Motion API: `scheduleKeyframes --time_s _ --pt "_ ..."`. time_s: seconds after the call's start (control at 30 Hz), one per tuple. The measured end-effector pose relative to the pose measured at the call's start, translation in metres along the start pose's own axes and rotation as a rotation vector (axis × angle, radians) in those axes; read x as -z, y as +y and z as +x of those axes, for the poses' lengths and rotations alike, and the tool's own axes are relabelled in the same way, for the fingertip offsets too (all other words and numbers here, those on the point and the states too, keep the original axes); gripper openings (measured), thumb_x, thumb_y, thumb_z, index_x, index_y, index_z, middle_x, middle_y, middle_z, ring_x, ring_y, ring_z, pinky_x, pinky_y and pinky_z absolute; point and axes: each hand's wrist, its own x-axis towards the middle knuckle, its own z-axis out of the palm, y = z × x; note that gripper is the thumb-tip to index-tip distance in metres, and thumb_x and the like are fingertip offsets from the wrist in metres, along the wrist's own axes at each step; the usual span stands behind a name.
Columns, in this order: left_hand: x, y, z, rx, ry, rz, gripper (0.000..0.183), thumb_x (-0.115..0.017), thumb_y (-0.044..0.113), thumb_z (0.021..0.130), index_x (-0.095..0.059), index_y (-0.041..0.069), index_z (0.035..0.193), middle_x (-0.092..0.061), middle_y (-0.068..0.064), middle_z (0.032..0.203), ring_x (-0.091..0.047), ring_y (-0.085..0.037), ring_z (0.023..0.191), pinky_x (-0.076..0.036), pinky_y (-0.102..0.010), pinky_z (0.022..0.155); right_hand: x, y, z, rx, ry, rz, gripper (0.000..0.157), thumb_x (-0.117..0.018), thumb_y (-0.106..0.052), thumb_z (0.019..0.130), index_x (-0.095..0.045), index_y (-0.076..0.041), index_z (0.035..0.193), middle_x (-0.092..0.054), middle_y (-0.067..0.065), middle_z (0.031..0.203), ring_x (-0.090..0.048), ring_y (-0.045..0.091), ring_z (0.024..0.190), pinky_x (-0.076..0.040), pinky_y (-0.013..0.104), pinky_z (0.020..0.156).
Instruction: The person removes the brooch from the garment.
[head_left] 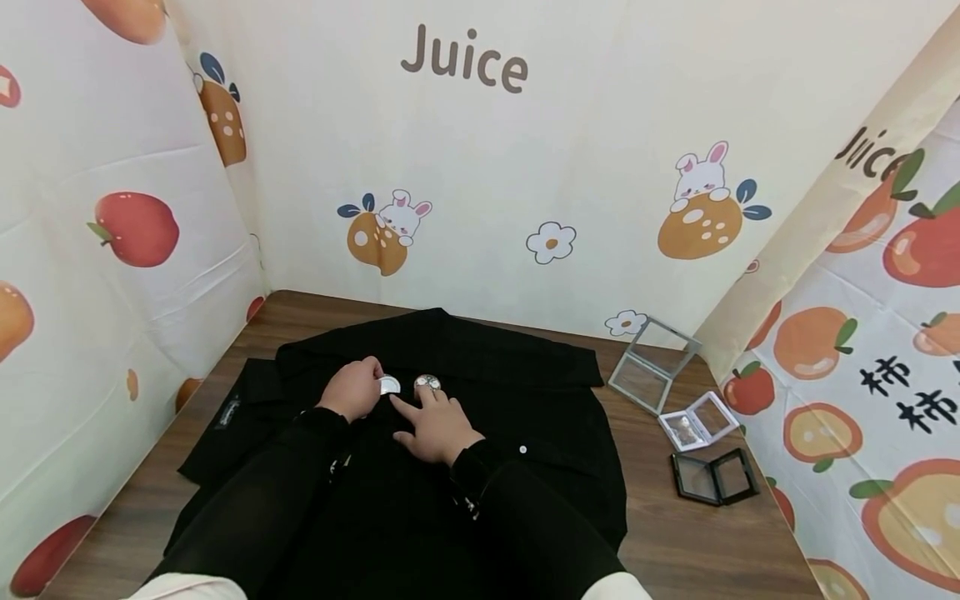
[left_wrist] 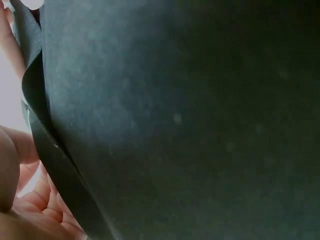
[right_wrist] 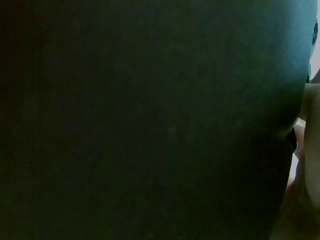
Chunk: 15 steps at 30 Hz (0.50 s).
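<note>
A black garment (head_left: 540,417) with a collar label (head_left: 228,412) lies spread on the wooden table. My left hand (head_left: 352,389) is over its upper middle, fingers curled, pinching a small white half-round piece (head_left: 389,385) partly covered by the fingertips. Beside it, my right hand (head_left: 437,425) rests on the cloth with fingers spread. One of its fingertips touches a round patterned badge (head_left: 427,382). Both wrist views are mostly blocked by dark cloth; curled left fingers (left_wrist: 42,202) show at the left wrist view's edge.
Three open hinged square cases stand or lie at the right: a grey one (head_left: 639,382), a white one (head_left: 681,431) and a black one (head_left: 693,479). A small white button (head_left: 522,449) shows on the garment. Fruit-printed curtains (head_left: 480,192) enclose the wooden table (head_left: 675,542).
</note>
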Motion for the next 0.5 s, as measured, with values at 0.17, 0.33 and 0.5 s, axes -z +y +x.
scheduleKeyframes --time_s 0.17,0.33,0.5 --pt "0.002 -0.007 -0.002 -0.01 0.021 0.008 0.009 -0.054 0.008 0.101 -0.062 0.005 0.103 -0.063 -0.009 0.089 -0.058 -0.022 0.072 -0.048 -0.039 0.07 0.002 -0.001 -0.002 -0.001 -0.003 0.0 0.064 -0.042 -0.064 0.104 -0.019 -0.048 0.162 -0.028 0.004 0.164 -0.038 0.025 0.14 -0.041 0.044 0.106" --pt "0.008 -0.01 -0.005 -0.004 0.035 0.002 0.007 -0.056 0.008 0.099 -0.061 0.004 0.102 -0.065 -0.011 0.093 -0.058 -0.025 0.077 -0.049 -0.042 0.074 0.005 -0.001 -0.003 -0.004 -0.007 0.006 0.064 -0.042 -0.064 0.104 -0.02 -0.048 0.162 -0.027 0.005 0.165 -0.037 0.025 0.14 -0.041 0.043 0.106" --pt "0.011 -0.008 -0.008 0.016 0.013 -0.015 0.008 -0.057 0.009 0.099 -0.06 0.004 0.104 -0.066 -0.012 0.095 -0.059 -0.025 0.078 -0.049 -0.041 0.074 0.004 -0.001 -0.002 0.002 -0.01 0.012 0.064 -0.042 -0.064 0.104 -0.02 -0.048 0.162 -0.026 0.006 0.166 -0.037 0.026 0.141 -0.04 0.043 0.106"
